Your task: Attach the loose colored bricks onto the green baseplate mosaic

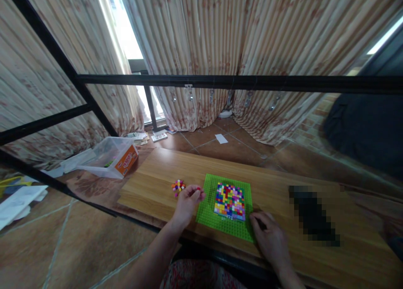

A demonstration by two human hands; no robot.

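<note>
A green studded baseplate (204, 219) lies on the wooden table, bearing a block of small multicoloured toy bricks (231, 200) packed tightly together. Above the plate's left edge, my left hand (187, 200) pinches a tiny red brick (198, 189) between thumb and fingertips. A loose pile of small bricks (178, 187) in pink, orange, yellow and white lies just behind that hand. My right hand (271, 237) rests at the plate's right edge, its fingers curled in and the tips against the rim; the fingers' undersides are hidden.
The wooden table (157, 167) runs across in front of me. At its right lies a dark pixelated object (315, 215). A clear plastic box (110, 154) with an orange label stands beyond the left end. Black metal bars (220, 82) cross ahead, before the curtains (208, 37).
</note>
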